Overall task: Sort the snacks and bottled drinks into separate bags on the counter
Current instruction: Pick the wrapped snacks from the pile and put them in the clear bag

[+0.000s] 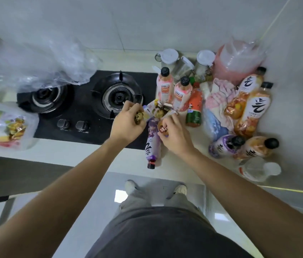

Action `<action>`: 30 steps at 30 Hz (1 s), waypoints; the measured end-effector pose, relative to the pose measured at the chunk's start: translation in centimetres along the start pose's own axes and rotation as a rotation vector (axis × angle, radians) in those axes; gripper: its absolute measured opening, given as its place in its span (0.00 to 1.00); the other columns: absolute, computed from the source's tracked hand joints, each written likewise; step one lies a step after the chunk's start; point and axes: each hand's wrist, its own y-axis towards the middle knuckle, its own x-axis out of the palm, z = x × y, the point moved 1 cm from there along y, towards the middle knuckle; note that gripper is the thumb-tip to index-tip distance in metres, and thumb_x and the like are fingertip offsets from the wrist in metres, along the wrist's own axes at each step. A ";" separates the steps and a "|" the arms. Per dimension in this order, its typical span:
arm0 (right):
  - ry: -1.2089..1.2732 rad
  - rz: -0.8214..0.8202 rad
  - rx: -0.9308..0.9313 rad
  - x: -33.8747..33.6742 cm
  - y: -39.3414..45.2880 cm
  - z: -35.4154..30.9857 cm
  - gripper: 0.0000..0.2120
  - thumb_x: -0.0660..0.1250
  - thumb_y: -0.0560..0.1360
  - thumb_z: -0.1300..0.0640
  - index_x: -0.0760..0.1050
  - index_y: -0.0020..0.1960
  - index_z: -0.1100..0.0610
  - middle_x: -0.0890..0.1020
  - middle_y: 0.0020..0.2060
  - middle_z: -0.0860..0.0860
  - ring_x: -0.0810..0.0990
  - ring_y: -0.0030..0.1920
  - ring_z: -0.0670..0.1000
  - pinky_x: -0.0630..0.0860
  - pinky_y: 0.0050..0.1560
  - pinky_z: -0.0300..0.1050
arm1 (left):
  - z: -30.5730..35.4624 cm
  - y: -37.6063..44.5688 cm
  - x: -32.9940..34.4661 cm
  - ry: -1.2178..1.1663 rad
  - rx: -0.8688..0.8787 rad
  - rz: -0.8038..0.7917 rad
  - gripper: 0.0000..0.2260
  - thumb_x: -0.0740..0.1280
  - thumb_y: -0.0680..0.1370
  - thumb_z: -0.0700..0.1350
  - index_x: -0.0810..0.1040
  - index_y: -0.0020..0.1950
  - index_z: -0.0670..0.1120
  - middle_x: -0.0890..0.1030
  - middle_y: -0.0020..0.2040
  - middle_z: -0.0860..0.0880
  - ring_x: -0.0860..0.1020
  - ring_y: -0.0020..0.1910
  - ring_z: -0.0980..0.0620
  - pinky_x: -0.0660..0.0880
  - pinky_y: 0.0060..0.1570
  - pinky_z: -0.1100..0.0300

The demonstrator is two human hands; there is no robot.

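Note:
My left hand (126,123) grips a small dark-and-gold snack packet (139,116) at the right edge of the stove. Beside it, my right hand (173,131) pinches an orange-brown wrapped snack (162,128) over a lying purple bottle (153,144). A small pile of wrapped snacks (161,108) lies just beyond both hands. Two pink bottles (164,86) stand behind the pile, next to a red-green watermelon bottle (194,107). Orange bottles (253,110) and another purple bottle (225,146) lie at the right. At the far left sits a clear bag (29,125) with snacks in it.
A black two-burner gas stove (83,108) fills the counter's middle. An empty clear plastic bag (41,60) floats above its left burner. White-lidded jars (169,56), a pink bagged container (236,58), cloths (219,101) and a clear bottle (256,170) crowd the right corner. The counter edge runs below the hands.

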 end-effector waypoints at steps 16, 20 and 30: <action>0.012 -0.227 -0.405 15.8 3.5 -34.7 0.18 0.76 0.74 0.53 0.65 0.49 0.50 0.70 0.51 0.47 0.73 0.54 0.54 0.72 0.46 0.49 | -28.3 -22.2 -19.4 -0.160 -0.471 0.267 0.09 0.70 0.78 0.43 0.78 0.57 0.52 0.71 0.58 0.54 0.77 0.44 0.58 0.74 0.36 0.72; 0.031 -0.280 -0.439 20.6 4.1 -42.9 0.19 0.77 0.73 0.51 0.67 0.49 0.52 0.71 0.51 0.48 0.74 0.53 0.52 0.72 0.47 0.49 | -35.4 -27.3 -22.6 -0.131 -0.588 0.268 0.10 0.69 0.78 0.43 0.77 0.58 0.52 0.70 0.57 0.54 0.75 0.49 0.52 0.66 0.38 0.71; 0.019 -0.327 -0.480 29.3 10.2 -51.9 0.19 0.78 0.73 0.52 0.66 0.48 0.51 0.72 0.52 0.49 0.74 0.53 0.54 0.73 0.43 0.50 | -46.6 -26.3 -27.7 -0.203 -0.635 0.304 0.11 0.70 0.76 0.45 0.78 0.58 0.53 0.71 0.53 0.53 0.74 0.48 0.51 0.70 0.45 0.57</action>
